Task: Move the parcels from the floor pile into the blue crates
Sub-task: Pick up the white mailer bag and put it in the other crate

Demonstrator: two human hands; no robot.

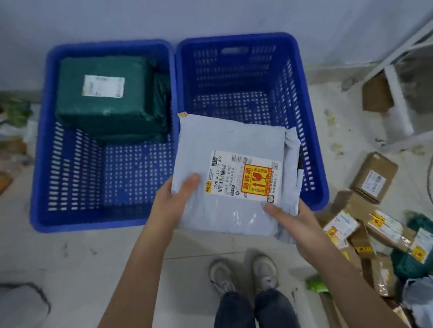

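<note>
At the centre of the frame a pale grey mailer bag (231, 178) is held flat in the air by both hands, its near edge low and its far edge reaching up over the near rim of the right blue crate (309, 145). The left hand (172, 203) pinches the bag's lower-left corner, thumb on top beside the white shipping label (245, 175), the other fingers hidden under the bag. The right hand (292, 222) grips the lower-right corner the same way, thumb lying across the top just below the label's orange fragile sticker. So the bag extends up and away from both grips, with most of its body above the hands in the picture. The left blue crate (44, 171) sits touching the right one and holds a stack of dark green parcels (108, 99) in its far half, upper left of the frame. At the lower right, on the floor, lies the pile of cardboard boxes (374, 176) and bags. The person's grey shoes (242, 271) show at the bottom centre.
</note>
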